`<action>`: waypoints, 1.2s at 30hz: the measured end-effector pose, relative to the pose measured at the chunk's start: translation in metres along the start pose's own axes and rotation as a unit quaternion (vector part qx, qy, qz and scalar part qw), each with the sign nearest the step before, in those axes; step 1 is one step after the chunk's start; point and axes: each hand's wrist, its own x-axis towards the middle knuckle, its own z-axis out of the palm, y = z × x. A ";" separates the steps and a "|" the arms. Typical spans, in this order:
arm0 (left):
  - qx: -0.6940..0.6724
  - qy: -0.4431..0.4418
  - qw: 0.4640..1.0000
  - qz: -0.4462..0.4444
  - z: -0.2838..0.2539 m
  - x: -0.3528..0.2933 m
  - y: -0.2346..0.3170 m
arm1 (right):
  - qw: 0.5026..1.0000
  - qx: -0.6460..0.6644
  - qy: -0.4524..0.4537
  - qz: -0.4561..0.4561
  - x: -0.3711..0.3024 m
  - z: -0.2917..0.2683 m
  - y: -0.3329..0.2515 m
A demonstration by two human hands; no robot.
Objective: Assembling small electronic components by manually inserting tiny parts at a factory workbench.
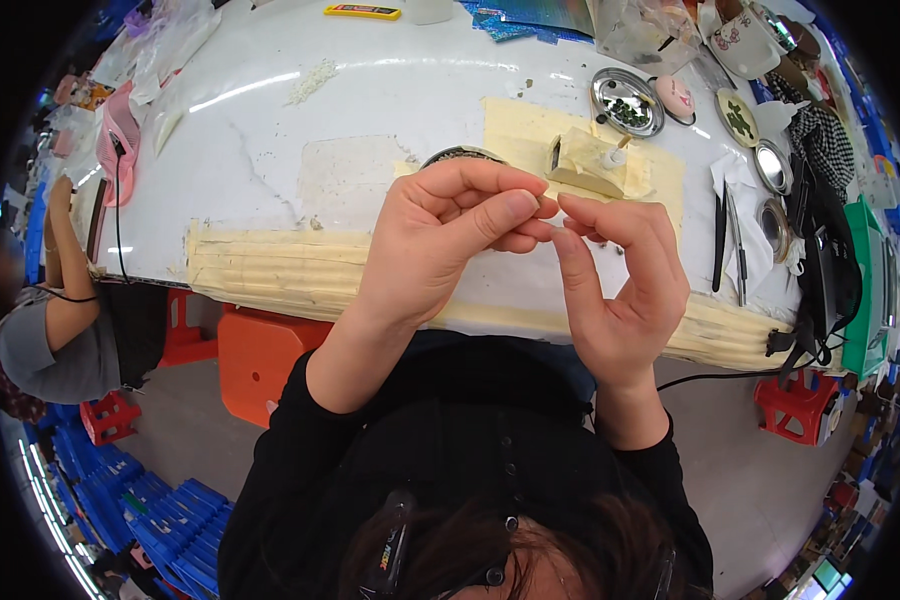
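Observation:
My left hand (435, 232) is raised over the near part of the white table, thumb and forefinger pressed together. Whatever it pinches is too small to make out. Close beside it, my right hand (632, 275) curls into a loose pinch, its fingertips almost meeting the left ones. A tiny pale bit shows between the fingertips, its kind unclear. Partly hidden behind my left hand is the rim of a round dish (462, 153). A block wrapped in cream tape (582, 165) stands just beyond my fingers, on a cream sheet (518, 122).
Rightward lie a metal dish of dark green pieces (627, 108), a pink round case (675, 97), tweezers (738, 250) and a green tray (860, 290). Cream tape (270, 265) covers the table's near edge. Another person (60, 330) sits far left; an orange stool (260, 360) stands below.

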 end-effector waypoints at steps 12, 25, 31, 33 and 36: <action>0.037 -0.012 0.996 0.080 0.000 -0.005 -0.005 | 0.998 -0.046 -0.023 -0.037 0.000 0.000 0.006; 0.107 -0.038 0.986 0.124 0.003 -0.008 -0.010 | 0.998 0.055 -0.017 0.003 -0.005 -0.003 0.008; 0.121 -0.064 0.982 0.131 0.003 -0.007 -0.011 | 0.972 0.202 -0.034 0.115 -0.008 -0.006 0.008; 0.113 -0.070 0.983 0.130 0.003 -0.007 -0.011 | 0.964 0.223 -0.049 0.135 -0.008 -0.007 0.009; 0.112 -0.077 0.982 0.131 0.002 -0.006 -0.011 | 0.957 0.242 -0.045 0.152 -0.009 -0.006 0.008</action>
